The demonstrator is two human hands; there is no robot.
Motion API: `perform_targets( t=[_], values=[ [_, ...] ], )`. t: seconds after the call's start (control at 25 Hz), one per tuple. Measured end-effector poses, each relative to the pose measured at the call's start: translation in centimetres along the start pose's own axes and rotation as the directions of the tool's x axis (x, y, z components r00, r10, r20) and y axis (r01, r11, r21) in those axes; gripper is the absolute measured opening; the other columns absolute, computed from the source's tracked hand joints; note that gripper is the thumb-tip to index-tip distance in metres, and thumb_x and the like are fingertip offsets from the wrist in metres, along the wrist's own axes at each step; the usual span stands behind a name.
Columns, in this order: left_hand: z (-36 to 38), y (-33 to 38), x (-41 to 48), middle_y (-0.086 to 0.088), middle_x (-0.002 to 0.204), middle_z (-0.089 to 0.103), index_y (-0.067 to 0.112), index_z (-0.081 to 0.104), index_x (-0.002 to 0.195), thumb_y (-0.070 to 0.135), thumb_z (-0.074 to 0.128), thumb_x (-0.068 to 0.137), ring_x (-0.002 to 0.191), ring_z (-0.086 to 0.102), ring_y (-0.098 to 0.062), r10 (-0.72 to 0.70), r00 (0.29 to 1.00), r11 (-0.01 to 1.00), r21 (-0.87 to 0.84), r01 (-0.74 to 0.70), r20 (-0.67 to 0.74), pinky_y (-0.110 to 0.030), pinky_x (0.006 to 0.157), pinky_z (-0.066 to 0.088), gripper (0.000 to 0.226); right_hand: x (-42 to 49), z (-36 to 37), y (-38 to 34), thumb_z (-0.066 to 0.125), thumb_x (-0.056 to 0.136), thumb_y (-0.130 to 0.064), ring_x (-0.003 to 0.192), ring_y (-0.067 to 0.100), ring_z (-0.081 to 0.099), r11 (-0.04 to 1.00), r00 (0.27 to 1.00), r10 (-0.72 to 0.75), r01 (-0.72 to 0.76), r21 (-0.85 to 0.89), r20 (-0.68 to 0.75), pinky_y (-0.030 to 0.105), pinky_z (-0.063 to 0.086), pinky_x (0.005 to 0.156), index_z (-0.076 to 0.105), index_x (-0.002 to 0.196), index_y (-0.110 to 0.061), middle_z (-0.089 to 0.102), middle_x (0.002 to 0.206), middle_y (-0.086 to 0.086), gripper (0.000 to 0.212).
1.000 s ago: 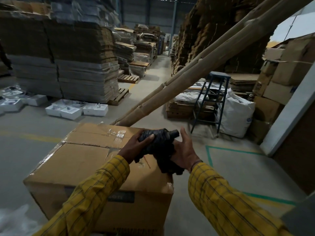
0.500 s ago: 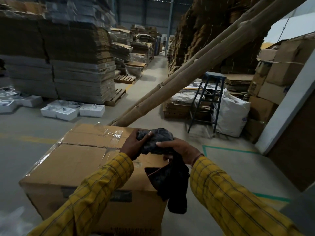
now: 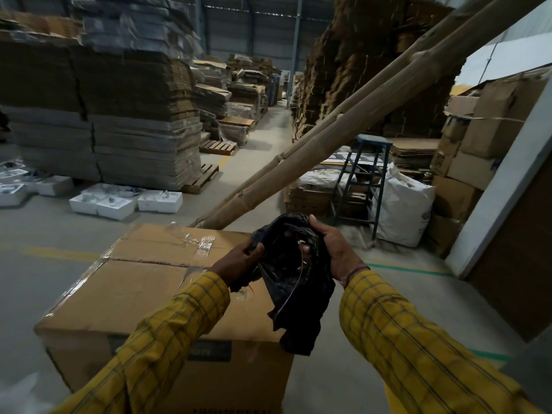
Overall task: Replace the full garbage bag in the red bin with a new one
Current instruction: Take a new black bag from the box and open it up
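Head view: black bag (image 3: 294, 282) (hands-held) hanging vertically.

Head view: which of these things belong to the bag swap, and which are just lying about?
In the job:
- black garbage bag, partly unrolled
- left hand and right hand, both gripping it

Lying about:
- taped cardboard box
- bamboo poles
- blue stool
- white sack
- white trays

The red bin is not in view.
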State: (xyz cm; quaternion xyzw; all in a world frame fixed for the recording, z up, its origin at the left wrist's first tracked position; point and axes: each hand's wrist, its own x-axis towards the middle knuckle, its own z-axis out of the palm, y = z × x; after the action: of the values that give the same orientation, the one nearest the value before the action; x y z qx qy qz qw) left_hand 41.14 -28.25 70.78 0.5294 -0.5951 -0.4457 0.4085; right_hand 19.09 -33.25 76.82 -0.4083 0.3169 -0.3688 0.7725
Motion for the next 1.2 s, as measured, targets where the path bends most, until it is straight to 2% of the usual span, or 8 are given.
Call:
perform_targets(
  t=[0.2, 0.36, 0.52, 0.64, 0.72, 0.92, 1.04, 1.2],
  values=[
    [-1.7, -0.3, 0.5, -0.007, 0.120, 0.064, 0.030, 0.046, 0.135, 0.038, 0.087, 0.070, 0.095, 0.073, -0.031, -0.003, 0.999, 0.996, 0.088, -0.001, 0.046, -0.045, 0.070, 0.063, 0.076, -0.4, -0.7, -2.2, 0.042, 0.102, -0.040, 0.085, 0.029, 0.077, 0.968, 0.997, -0.079, 0.083, 0.235, -0.024, 0.038, 0.062, 0.075, 0.064, 0.127, 0.005, 0.076, 0.105, 0.019, 0.055],
    [-2.3, -0.2, 0.0, -0.009, 0.086, 0.071, 0.021, 0.061, 0.126, 0.041, 0.076, 0.083, 0.058, 0.065, -0.024, 0.068, 0.997, 0.997, 0.048, -0.066, -0.047, -0.036, 0.049, 0.053, 0.049, -0.7, -2.8, -2.7, 0.054, 0.098, -0.019, 0.100, 0.005, 0.072, 0.915, 0.964, -0.169, 0.230, 0.330, -0.203, 0.027, 0.052, 0.096, 0.072, 0.119, -0.007, 0.078, 0.104, -0.011, 0.030],
    [-1.7, 0.8, 0.4, -0.027, 0.103, 0.071, 0.025, 0.065, 0.117, 0.064, 0.071, 0.077, 0.089, 0.064, -0.055, 0.058, 0.990, 0.991, -0.111, -0.072, -0.131, -0.068, 0.078, 0.052, 0.056, 0.6, -4.4, 0.2, 0.064, 0.068, -0.077, 0.127, 0.040, 0.055, 0.957, 0.922, -0.054, 0.157, 0.243, -0.383, 0.057, 0.039, 0.110, 0.056, 0.139, -0.024, 0.054, 0.141, 0.019, 0.089],
    [-0.6, 3.2, 0.7, -0.014, 0.104, 0.072, 0.025, 0.062, 0.121, 0.057, 0.065, 0.086, 0.093, 0.068, -0.044, 0.066, 0.985, 0.985, -0.149, -0.090, -0.160, -0.055, 0.078, 0.059, 0.047, 0.1, -2.7, 2.7, 0.042, 0.062, -0.098, 0.138, 0.037, 0.048, 1.000, 0.985, 0.014, -0.015, -0.006, -0.172, 0.059, 0.031, 0.117, 0.044, 0.145, -0.031, 0.051, 0.151, 0.008, 0.107],
    [-0.1, 4.9, 1.1, -0.001, 0.094, 0.072, 0.026, 0.062, 0.119, 0.053, 0.063, 0.090, 0.080, 0.070, -0.023, 0.091, 0.978, 0.987, -0.111, -0.114, -0.190, -0.035, 0.063, 0.060, 0.040, -0.9, -0.2, 3.7, 0.035, 0.082, -0.086, 0.131, 0.028, 0.057, 0.998, 1.000, -0.012, 0.011, -0.065, -0.020, 0.047, 0.040, 0.115, 0.059, 0.137, -0.026, 0.061, 0.141, 0.006, 0.086],
    [-1.0, 5.2, 2.7, 0.001, 0.110, 0.076, 0.028, 0.068, 0.116, 0.065, 0.071, 0.077, 0.104, 0.072, -0.017, 0.152, 0.958, 0.985, -0.042, -0.167, -0.244, -0.037, 0.087, 0.061, 0.053, -2.2, 2.1, 2.2, 0.073, 0.089, -0.020, 0.097, 0.030, 0.071, 0.876, 0.996, 0.023, 0.019, -0.482, 0.081, 0.035, 0.060, 0.086, 0.069, 0.120, -0.003, 0.073, 0.113, 0.017, 0.035],
    [-2.1, 5.1, 1.9, -0.001, 0.102, 0.069, 0.028, 0.064, 0.106, 0.042, 0.063, 0.093, 0.090, 0.069, -0.015, 0.121, 0.970, 0.992, 0.042, -0.115, -0.212, -0.017, 0.065, 0.058, 0.019, -2.5, 1.6, -1.0, 0.067, 0.089, -0.014, 0.064, 0.019, 0.060, 0.965, 0.987, -0.155, 0.160, -0.207, 0.039, 0.027, 0.051, 0.050, 0.070, 0.107, -0.002, 0.070, 0.087, 0.012, 0.021],
    [-4.0, 3.8, 0.7, -0.003, 0.103, 0.061, 0.028, 0.060, 0.110, 0.035, 0.061, 0.095, 0.084, 0.063, -0.016, 0.084, 0.989, 0.994, 0.079, -0.074, -0.123, -0.019, 0.059, 0.054, 0.016, -1.9, -1.1, -5.9, 0.060, 0.095, -0.028, 0.038, 0.014, 0.052, 0.963, 0.953, -0.247, 0.262, 0.068, -0.174, 0.023, 0.046, 0.040, 0.070, 0.091, -0.010, 0.062, 0.059, 0.002, 0.021]
  ],
)
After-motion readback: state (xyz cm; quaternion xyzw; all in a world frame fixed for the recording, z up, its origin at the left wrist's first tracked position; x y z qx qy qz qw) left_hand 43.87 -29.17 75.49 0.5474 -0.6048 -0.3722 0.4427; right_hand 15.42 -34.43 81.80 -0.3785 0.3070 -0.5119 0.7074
